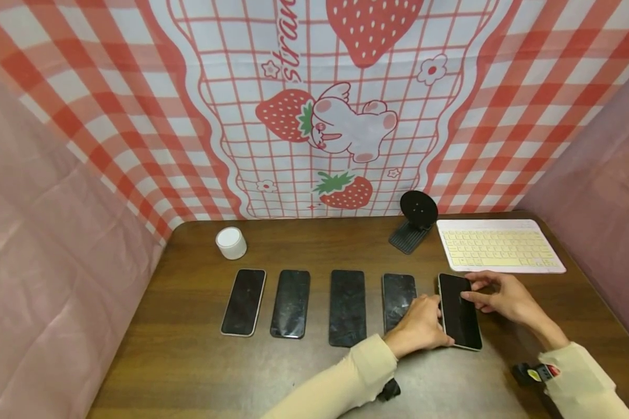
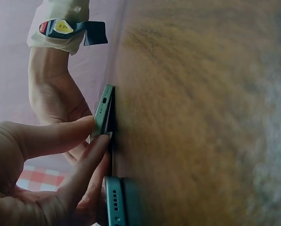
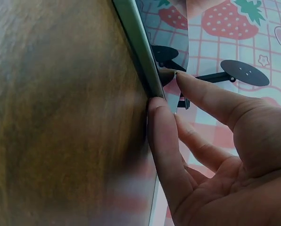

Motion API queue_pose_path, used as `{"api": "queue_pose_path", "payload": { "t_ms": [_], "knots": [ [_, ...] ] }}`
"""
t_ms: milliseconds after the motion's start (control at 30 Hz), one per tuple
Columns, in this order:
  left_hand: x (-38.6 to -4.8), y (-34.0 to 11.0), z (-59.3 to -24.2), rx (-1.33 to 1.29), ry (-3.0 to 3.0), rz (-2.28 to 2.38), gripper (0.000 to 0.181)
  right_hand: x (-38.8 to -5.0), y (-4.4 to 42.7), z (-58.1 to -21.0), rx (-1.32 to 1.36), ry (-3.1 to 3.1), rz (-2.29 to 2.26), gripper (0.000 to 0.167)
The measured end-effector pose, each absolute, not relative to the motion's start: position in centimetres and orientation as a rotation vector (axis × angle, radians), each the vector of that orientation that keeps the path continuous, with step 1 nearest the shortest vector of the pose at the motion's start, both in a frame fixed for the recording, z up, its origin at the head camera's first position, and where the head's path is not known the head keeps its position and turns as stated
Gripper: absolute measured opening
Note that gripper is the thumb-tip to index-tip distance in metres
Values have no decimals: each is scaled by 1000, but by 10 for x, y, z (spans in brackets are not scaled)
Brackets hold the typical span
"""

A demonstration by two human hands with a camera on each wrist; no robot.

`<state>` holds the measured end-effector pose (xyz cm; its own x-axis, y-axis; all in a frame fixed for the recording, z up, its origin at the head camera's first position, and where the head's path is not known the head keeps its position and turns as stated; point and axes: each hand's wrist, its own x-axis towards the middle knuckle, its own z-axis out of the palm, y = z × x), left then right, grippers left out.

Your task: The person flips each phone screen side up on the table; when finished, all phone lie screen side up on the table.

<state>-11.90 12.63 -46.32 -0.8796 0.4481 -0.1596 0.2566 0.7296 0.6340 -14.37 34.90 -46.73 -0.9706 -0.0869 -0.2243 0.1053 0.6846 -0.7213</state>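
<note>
At the right end of a row of smartphones, both hands grip one smartphone (image 1: 458, 314) with a dark screen and a pale green edge. My left hand (image 1: 419, 326) pinches its left side near the bottom. In the left wrist view, the phone's port end (image 2: 104, 101) shows, slightly tilted off the table. My right hand (image 1: 505, 297) holds the upper right side, thumb on the screen. The right wrist view shows a finger (image 3: 164, 127) against the phone's edge (image 3: 143, 52). Partly behind my left hand lies another smartphone (image 1: 398, 297).
Three more dark-screened phones lie leftward: one in the middle (image 1: 347, 308), one beside it (image 1: 290, 304) and a white-edged one (image 1: 244, 302). Behind them are a white cylinder (image 1: 232, 243), a black folding stand (image 1: 416, 218) and a white keyboard (image 1: 500, 245). A checked cloth (image 1: 293, 157) hangs behind the table.
</note>
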Motion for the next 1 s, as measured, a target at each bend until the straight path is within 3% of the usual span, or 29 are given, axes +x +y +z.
{"api": "queue_pose_path", "payload": {
  "t_ms": [833,1000],
  "knots": [
    [-116,135,-459,597,2704,735,64,-142,352,-464,26,2631,-1175,61],
    [-131,152,-500,633,2795,679,56,-142,351,-464,49,2636,-1158,62]
  ]
}}
